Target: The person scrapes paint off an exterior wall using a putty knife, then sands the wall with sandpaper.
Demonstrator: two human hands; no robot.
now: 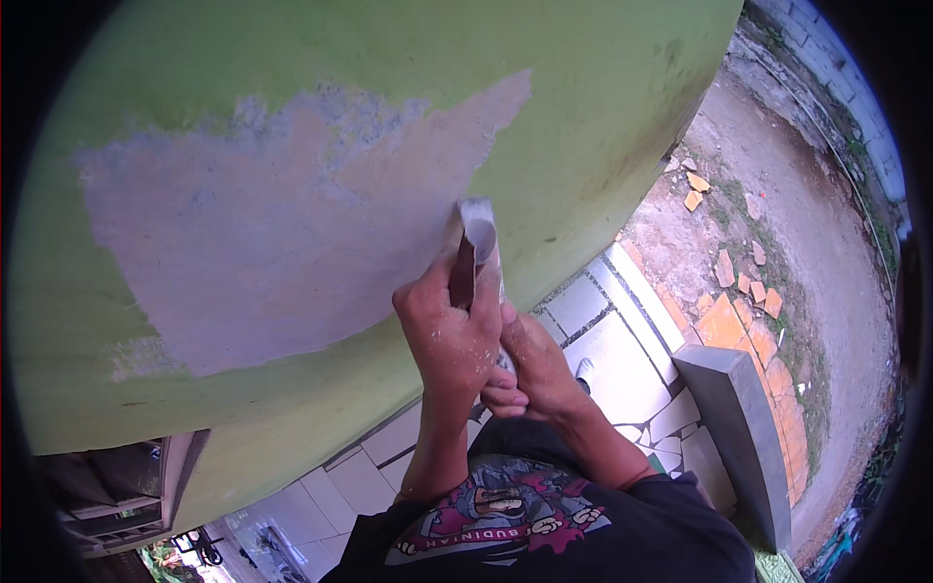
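A putty-smeared scraper (477,231) is upright in front of the green wall (593,126), its whitish top end near the right edge of a large pale bare patch (262,233). Whether that end touches the wall cannot be made out. My left hand (449,335) is closed around its lower part, a brown strip showing above the fingers. Close against it on the right, my right hand (541,371) is closed too, fingers curled below the left hand around a pale, dusty piece that runs up between the hands. Whether this is part of the same tool is hidden. White specks dot both hands.
Below the wall runs a floor of pale tiles (622,360) with dark joints. A grey low wall (734,428) stands at right. Broken orange tile pieces (743,282) lie on the dirt beyond it. A window frame (170,476) is at lower left.
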